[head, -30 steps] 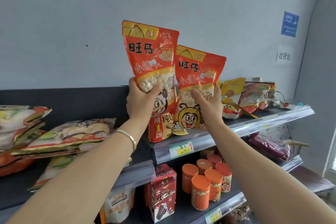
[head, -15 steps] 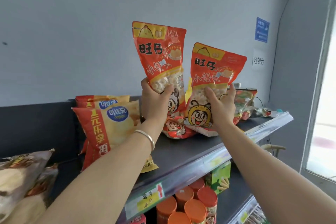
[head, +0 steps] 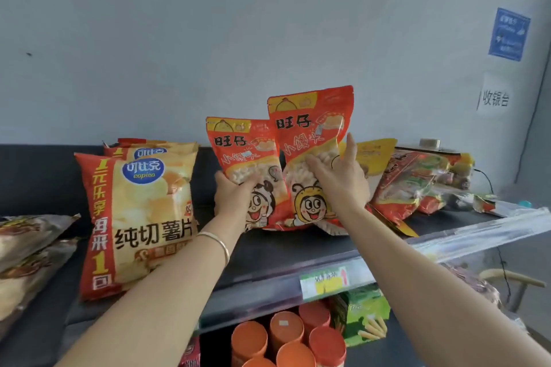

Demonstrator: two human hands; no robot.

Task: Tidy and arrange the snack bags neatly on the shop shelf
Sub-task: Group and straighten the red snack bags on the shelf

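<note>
Glossy plastic snack bags (head: 310, 140); matt dark shelf (head: 286, 250).

Bare forearms; a thin metal bangle (head: 219, 243) circles the left wrist.
</note>
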